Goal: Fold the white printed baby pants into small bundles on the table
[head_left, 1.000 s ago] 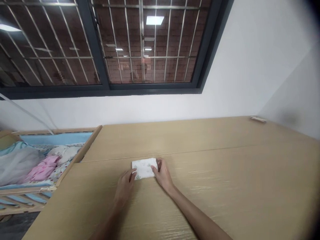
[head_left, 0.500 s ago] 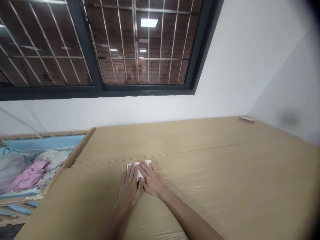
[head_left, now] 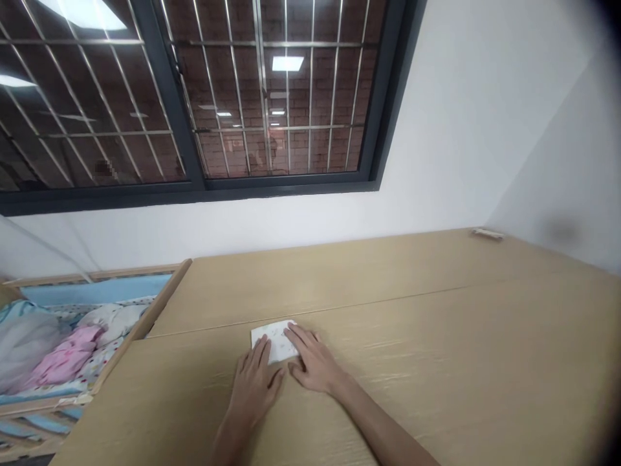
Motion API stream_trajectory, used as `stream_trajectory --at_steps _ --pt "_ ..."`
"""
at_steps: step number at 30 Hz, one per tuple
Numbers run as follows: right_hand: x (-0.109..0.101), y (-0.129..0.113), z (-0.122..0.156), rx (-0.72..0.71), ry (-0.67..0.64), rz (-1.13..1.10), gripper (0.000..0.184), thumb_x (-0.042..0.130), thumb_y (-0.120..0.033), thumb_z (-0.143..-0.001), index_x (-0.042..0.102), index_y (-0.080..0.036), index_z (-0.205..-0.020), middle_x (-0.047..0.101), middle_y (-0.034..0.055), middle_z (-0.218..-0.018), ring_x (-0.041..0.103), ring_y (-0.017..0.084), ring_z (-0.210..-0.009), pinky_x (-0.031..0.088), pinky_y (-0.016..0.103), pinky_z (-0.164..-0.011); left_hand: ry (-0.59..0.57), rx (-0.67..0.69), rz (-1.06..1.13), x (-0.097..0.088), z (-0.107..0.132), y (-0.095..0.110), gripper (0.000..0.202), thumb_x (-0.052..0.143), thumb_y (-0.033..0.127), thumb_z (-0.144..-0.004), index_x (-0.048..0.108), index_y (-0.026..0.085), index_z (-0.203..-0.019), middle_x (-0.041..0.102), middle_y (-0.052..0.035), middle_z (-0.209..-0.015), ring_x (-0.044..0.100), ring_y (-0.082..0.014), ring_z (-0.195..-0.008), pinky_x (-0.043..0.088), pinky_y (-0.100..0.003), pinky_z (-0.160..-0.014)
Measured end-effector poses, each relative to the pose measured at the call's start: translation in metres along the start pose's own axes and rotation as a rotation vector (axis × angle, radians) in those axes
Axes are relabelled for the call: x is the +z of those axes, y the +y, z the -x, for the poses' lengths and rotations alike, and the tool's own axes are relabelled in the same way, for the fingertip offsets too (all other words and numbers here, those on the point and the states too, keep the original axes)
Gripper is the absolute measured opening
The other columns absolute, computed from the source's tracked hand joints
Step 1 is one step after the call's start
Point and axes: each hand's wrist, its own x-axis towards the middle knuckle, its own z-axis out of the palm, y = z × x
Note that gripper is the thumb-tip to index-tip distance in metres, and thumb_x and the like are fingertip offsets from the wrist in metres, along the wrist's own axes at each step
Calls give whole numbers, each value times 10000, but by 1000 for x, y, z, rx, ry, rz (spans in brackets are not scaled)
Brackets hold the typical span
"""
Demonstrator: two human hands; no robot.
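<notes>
A white folded tissue point(head_left: 274, 341) with faint marks lies flat on the light wooden board point(head_left: 398, 362), just below the seam between two boards. My left hand point(head_left: 255, 385) rests palm down, its fingertips on the tissue's lower left edge and its thumb out to the side. From the right, my right hand point(head_left: 313, 362) lays its fingertips on the tissue's right edge, with the fingers stretched out. Neither hand wraps round it; most of the tissue shows between them.
At the left stands a wooden crib point(head_left: 167, 294) holding pink cloth point(head_left: 70, 355) and other bedding. A dark-framed window point(head_left: 291, 186) with metal bars is above the white wall. A small pale strip point(head_left: 488, 233) lies at the board's far right corner.
My hands have moved apart, the right one shifting right and the left one drawing back slightly, so more of the tissue shows. The camera view has tilted up a little.
</notes>
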Motion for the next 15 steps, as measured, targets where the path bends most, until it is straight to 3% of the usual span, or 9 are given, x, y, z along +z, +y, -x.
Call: stream_trajectory --at_steps 4,9,12,15 --pt "8 10 -5 51 81 -99 793 521 -125 -749 377 -158 -1528 453 151 -1542 406 289 -1417 322 483 -1165 29 -50 25 8 -2 -3 500 459 260 -934 452 147 -1421 565 -156 -1445 538 -278 -1327 466 -454 -1052" --pt "12 13 -7 4 225 -191 596 466 -56 -794 499 -195 -1373 618 120 -1340 539 268 -1243 416 453 -1057 73 -41 79 9 -6 -8 451 420 118 -890 554 193 -1314 628 -114 -1369 583 -257 -1263 475 -444 -1054" --pt "5 5 -8 27 284 -212 383 499 -130 -882 532 -194 -1258 653 117 -1209 567 277 -1153 417 470 -1024 99 -76 149 -7 -8 -4 381 403 149 -936 625 216 -1237 671 -114 -1270 628 -266 -1173 505 -442 -999" --pt "-8 -4 -20 76 342 -316 324 542 -266 -940 487 -188 -1250 624 127 -1188 573 268 -1128 438 449 -1000 85 -259 352 -29 -10 8 304 430 313 -985 651 234 -1178 705 -102 -1106 678 -264 -1017 547 -417 -897"
